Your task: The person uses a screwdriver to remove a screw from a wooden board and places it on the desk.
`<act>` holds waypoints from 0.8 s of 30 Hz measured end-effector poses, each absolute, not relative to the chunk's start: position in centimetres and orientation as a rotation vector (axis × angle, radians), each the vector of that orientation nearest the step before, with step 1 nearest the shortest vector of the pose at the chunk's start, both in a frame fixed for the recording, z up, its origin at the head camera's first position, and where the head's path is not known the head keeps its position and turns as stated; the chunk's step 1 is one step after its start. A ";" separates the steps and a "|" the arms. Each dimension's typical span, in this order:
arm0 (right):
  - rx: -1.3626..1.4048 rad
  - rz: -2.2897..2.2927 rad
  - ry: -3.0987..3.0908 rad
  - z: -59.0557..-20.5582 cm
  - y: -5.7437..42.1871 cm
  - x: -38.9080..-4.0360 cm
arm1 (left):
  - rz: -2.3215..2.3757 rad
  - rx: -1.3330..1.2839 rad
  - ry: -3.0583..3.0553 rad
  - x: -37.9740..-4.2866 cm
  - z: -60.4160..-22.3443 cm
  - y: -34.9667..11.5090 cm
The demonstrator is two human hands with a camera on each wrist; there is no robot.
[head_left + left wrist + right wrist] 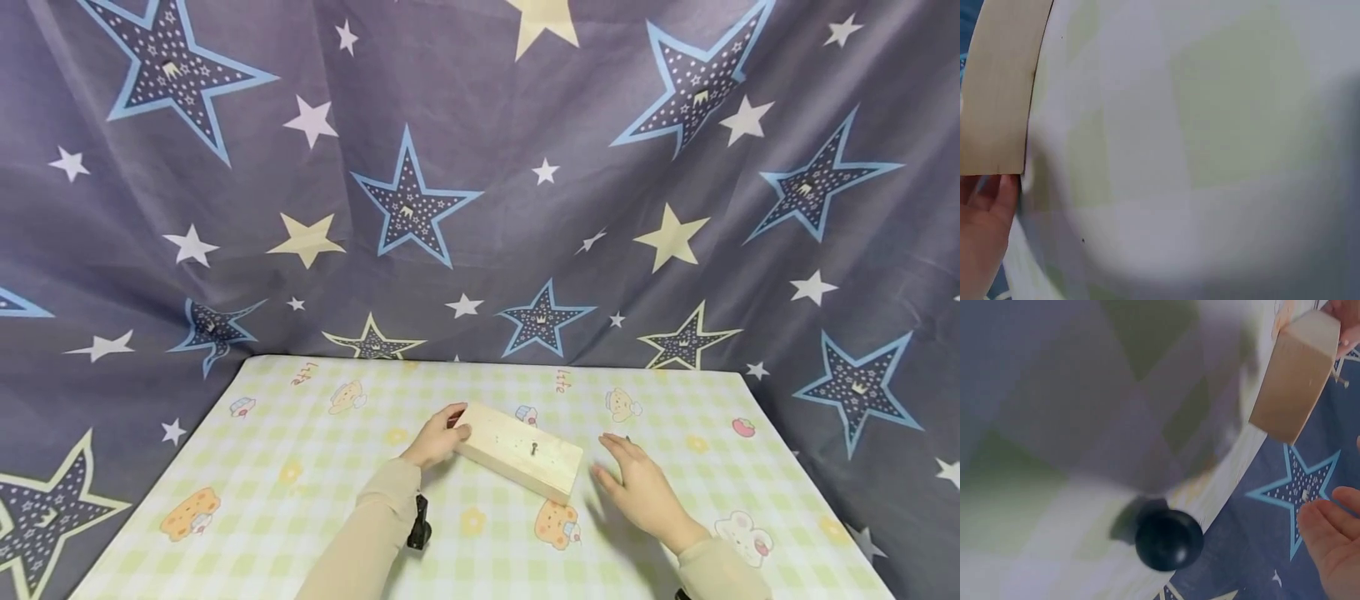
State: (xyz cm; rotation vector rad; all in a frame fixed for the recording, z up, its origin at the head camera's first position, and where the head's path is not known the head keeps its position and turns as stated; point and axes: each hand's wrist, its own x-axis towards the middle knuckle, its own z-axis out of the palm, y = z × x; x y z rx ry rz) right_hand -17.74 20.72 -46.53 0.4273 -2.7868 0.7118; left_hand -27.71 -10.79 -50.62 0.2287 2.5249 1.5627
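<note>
A pale wooden block (510, 442) lies slantwise near the middle of the table, with a screw or nail (534, 448) standing up from its top face toward the right end. My left hand (438, 437) grips the block's left end, thumb on the near top edge; the left wrist view catches its fingers (1004, 200) against that end. Apart from the block's right end, my right hand (641, 483) hovers with fingers extended, holding nothing that I can see. In the right wrist view the protruding metal piece (1339, 379) shows beside the block (1294, 378).
A checked, cartoon-printed cloth (300, 467) covers the table. Behind it hangs a dark curtain (480, 167) with stars. The right wrist view has a round black knob (1169, 540) low in the middle; what it belongs to I cannot tell.
</note>
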 end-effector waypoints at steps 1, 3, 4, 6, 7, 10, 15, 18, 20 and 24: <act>0.423 0.732 -2.797 -46.6 20.6 -17.6 | 1.584 0.211 2.500 -27.9 -50.7 -10.7; 0.420 0.768 -2.816 -46.8 20.3 -17.3 | 1.619 0.198 2.456 -28.1 -50.7 -10.4; 0.416 0.779 -2.827 -46.8 20.1 -17.2 | 1.629 0.202 2.446 -28.2 -50.7 -10.3; 0.399 0.811 -2.865 -47.0 19.7 -17.0 | 1.641 0.209 2.436 -28.4 -50.6 -10.2; 0.397 0.817 -2.890 -47.1 19.5 -16.9 | 1.640 0.217 2.440 -28.5 -50.5 -10.1; 0.414 0.823 -2.969 -47.5 18.8 -16.7 | 1.619 0.220 2.455 -28.6 -50.6 -10.1; 0.453 0.809 -3.014 -48.2 18.1 -17.1 | 1.590 0.224 2.458 -28.8 -50.7 -10.1; 0.459 0.824 -3.011 -48.4 17.9 -17.5 | 1.580 0.246 2.456 -29.0 -50.5 -9.9; 0.460 0.830 -3.009 -48.5 17.7 -17.7 | 1.580 0.256 2.461 -29.1 -50.5 -9.8; 0.417 0.816 -3.009 -48.6 17.4 -18.3 | 1.604 0.250 2.470 -29.4 -50.6 -9.5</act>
